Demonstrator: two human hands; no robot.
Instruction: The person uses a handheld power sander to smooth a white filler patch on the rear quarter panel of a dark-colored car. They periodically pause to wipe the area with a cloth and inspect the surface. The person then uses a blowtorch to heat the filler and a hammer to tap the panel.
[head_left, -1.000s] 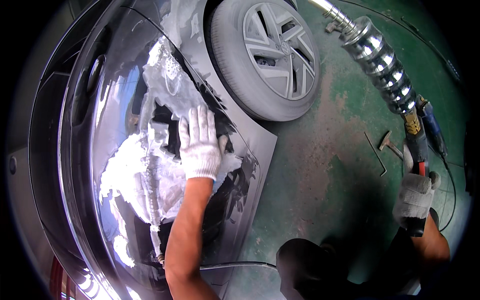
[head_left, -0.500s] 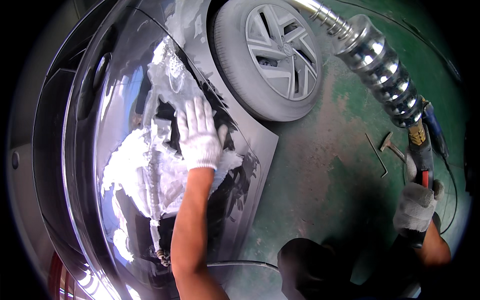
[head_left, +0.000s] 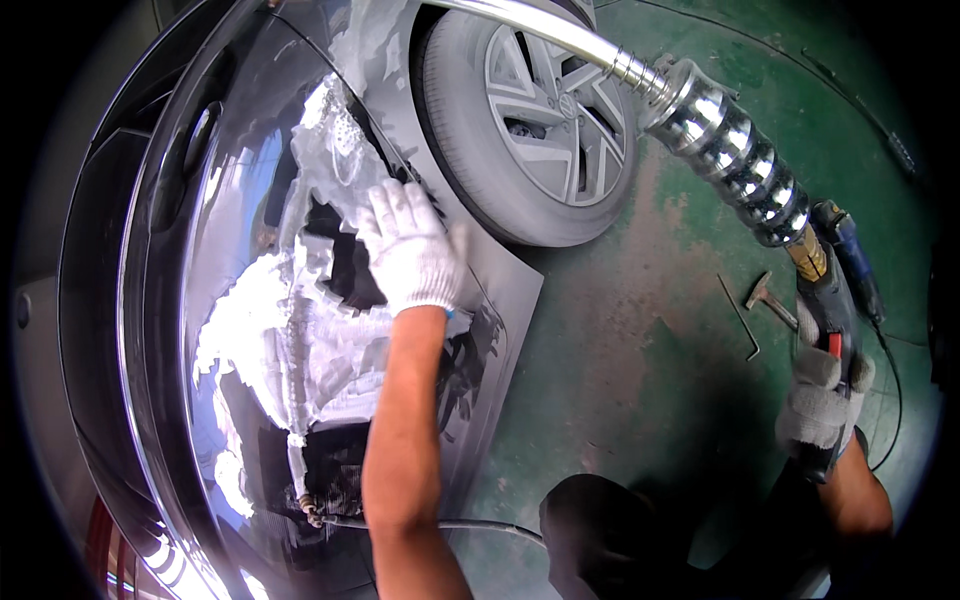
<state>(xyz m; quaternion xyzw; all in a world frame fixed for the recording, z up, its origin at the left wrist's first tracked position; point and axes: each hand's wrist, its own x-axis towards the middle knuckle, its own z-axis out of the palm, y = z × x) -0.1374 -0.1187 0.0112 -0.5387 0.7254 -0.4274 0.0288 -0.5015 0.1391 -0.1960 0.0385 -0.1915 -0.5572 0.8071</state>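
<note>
My left hand (head_left: 412,250), in a white knit glove, lies flat with fingers out on the dark car door (head_left: 230,200), beside a jagged black patch. Around it the paint is ground to bright bare metal (head_left: 250,320). In my right hand (head_left: 822,405), also gloved, is the black grip of a slide-hammer dent puller (head_left: 735,165). It has a red trigger, a brass-coloured collar and a shiny ribbed weight. Its long metal rod runs up and left, over the wheel, toward the car. The rod's tip is out of sight.
A dusty wheel (head_left: 465,130) stands beyond the door. On the green floor lie a hammer (head_left: 772,300) and an L-shaped rod (head_left: 738,318). A blue-and-black corded tool (head_left: 850,265) shows beside the puller's grip. A brass-coloured fitting (head_left: 310,508) with a cable (head_left: 480,525) sits low on the door.
My left hand has slid right and slightly up across the panel, uncovering more of the black patch. The dent puller has shifted left, with more of its rod showing.
</note>
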